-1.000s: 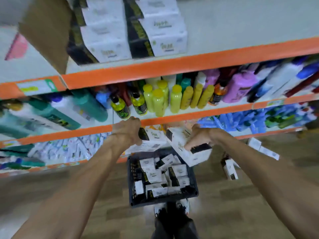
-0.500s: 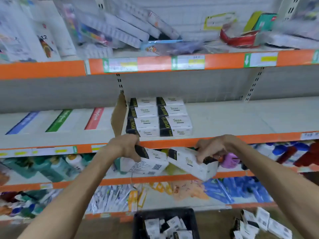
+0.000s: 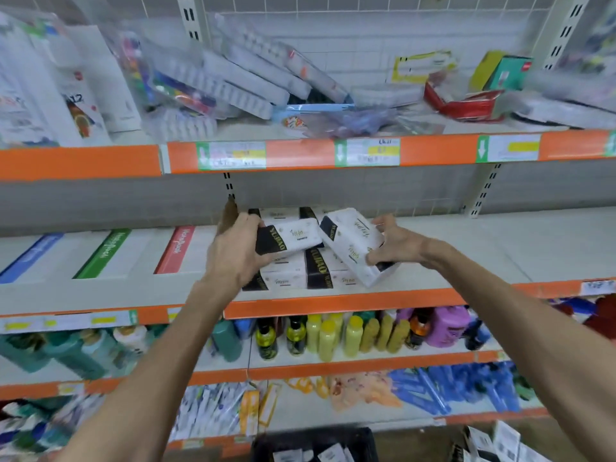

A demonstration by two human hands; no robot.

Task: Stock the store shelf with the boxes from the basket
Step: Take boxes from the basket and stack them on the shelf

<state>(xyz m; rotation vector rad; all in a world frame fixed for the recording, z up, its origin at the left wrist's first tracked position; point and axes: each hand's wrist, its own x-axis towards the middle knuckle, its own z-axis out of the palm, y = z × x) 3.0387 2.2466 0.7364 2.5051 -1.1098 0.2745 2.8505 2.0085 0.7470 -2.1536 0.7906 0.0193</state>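
Observation:
My left hand (image 3: 235, 253) grips a white box with a black end (image 3: 289, 238), held level over the stack of matching boxes (image 3: 300, 278) on the middle shelf (image 3: 466, 258). A second white box (image 3: 353, 245), tilted, is in my right hand (image 3: 395, 243) at the stack's right side, its lower corner close to the shelf board. The dark basket (image 3: 363, 440) sits at the bottom edge with more boxes inside.
A brown cardboard divider (image 3: 229, 211) stands just left of the stack. Flat packs with blue, green and red stripes (image 3: 110, 253) lie further left. The upper shelf holds cluttered packets (image 3: 253, 81); bottles (image 3: 333, 335) fill the shelf below. Loose boxes (image 3: 500, 445) lie on the floor at the right.
Both hands have risen from over the basket to the middle shelf, carrying a box each. The view has tilted up, and the boxes now sit over the stack.

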